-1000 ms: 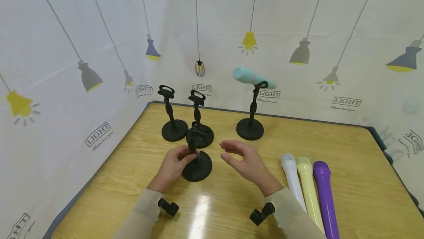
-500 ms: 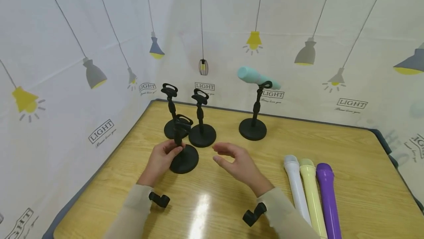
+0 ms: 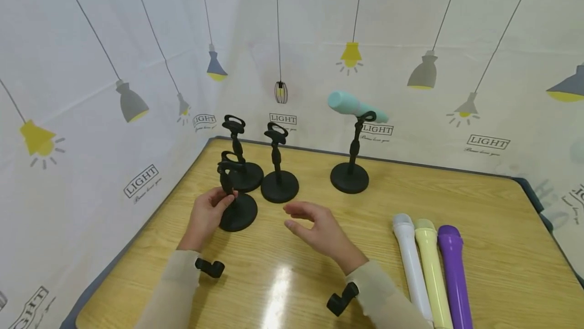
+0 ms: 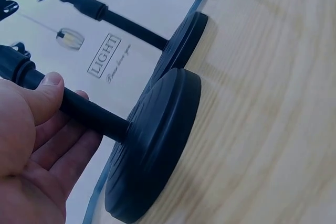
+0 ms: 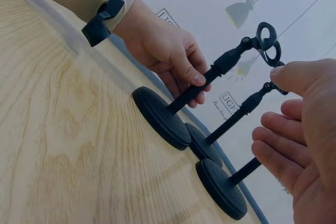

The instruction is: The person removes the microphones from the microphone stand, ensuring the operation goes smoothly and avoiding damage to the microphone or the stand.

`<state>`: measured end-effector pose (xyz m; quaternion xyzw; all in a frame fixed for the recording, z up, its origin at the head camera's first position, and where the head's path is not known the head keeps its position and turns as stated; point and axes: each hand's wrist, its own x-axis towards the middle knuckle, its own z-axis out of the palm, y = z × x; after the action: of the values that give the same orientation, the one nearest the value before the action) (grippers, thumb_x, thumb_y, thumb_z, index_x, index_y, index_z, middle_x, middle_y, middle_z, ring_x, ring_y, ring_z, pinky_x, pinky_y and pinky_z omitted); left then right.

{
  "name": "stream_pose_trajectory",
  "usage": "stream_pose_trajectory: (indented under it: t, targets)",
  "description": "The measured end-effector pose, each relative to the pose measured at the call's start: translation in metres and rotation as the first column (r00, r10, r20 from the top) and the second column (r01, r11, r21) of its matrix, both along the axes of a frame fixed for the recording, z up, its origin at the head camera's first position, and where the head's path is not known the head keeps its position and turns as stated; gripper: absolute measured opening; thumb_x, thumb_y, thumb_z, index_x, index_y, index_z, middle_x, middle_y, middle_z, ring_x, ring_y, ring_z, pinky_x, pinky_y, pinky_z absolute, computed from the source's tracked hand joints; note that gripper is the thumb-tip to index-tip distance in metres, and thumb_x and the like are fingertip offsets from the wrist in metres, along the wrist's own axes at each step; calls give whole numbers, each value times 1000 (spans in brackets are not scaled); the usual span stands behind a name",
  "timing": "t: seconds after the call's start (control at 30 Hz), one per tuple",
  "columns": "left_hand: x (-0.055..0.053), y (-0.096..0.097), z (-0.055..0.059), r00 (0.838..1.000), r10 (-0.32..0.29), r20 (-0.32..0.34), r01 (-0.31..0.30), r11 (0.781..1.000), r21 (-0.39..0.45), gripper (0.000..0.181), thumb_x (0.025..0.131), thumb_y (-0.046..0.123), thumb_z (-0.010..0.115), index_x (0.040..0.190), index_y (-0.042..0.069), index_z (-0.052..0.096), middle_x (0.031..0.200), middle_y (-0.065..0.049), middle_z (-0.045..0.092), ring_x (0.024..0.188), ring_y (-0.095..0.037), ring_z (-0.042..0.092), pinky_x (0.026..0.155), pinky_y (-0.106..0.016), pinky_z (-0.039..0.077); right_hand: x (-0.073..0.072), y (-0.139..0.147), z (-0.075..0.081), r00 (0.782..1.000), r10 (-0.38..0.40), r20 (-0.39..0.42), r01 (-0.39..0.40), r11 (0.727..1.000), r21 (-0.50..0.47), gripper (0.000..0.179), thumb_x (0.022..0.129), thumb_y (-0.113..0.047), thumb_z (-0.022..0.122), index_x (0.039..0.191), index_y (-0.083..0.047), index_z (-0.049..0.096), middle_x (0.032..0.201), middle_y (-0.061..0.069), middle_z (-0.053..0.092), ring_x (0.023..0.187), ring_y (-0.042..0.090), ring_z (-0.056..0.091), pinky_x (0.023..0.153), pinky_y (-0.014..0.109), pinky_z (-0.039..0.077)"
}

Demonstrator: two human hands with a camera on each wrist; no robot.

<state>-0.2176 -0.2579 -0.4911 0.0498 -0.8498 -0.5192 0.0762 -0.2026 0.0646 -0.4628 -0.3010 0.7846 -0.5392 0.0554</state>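
Observation:
My left hand (image 3: 205,216) grips the upright pole of a black microphone stand (image 4: 152,150), thumb on one side and fingers round the other. Its round base (image 3: 239,212) sits low at the table, in front of two more black stands. One of those, the back-left stand (image 3: 246,177), is partly covered by the held one; the other stand (image 3: 280,186) is just to its right. My right hand (image 3: 319,230) hovers over the table with fingers and thumb apart, holding nothing. In the right wrist view, the right hand's fingers (image 5: 283,145) overlap a farther stand.
At the back, a fourth black stand (image 3: 349,178) carries a turquoise microphone (image 3: 351,104). To the right lie a white microphone (image 3: 410,263), a yellow microphone (image 3: 432,268) and a purple microphone (image 3: 455,273), side by side. A lamp-printed sheet (image 3: 310,30) hangs behind the wooden table (image 3: 502,238).
The left hand has carried its stand leftward and a little back, to in front of the back-left stand. The right hand has shifted slightly left, still empty.

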Motion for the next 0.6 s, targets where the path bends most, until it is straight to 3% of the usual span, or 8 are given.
stream_pose_trajectory:
  t: [0.17, 0.47, 0.6]
  targets:
    - [0, -9, 1, 999, 32, -16, -32, 999, -25, 27, 110, 21, 66, 130, 5, 75, 131, -17, 77, 126, -33, 72, 111, -51, 56, 1, -11, 0, 999, 31, 21, -30, 999, -24, 39, 105, -20, 73, 139, -2, 69, 141, 17, 72, 131, 37, 70, 113, 50, 55]
    - [-3, -14, -1, 998, 61, -24, -62, 997, -49, 30, 109, 26, 66, 130, 6, 75, 129, -14, 78, 120, -28, 73, 98, -25, 60, 5, -18, -5, 999, 31, 38, -30, 999, -14, 40, 105, -22, 73, 141, -5, 68, 140, 12, 73, 130, 33, 71, 113, 50, 55]
    - [-3, -16, 1, 996, 87, -13, -87, 995, -53, 31, 110, 25, 66, 132, 5, 74, 130, -14, 78, 118, -23, 73, 98, -26, 59, 4, -18, -7, 999, 38, 29, -37, 999, -12, 41, 106, -23, 72, 143, -5, 67, 141, 13, 72, 131, 36, 70, 113, 51, 55]
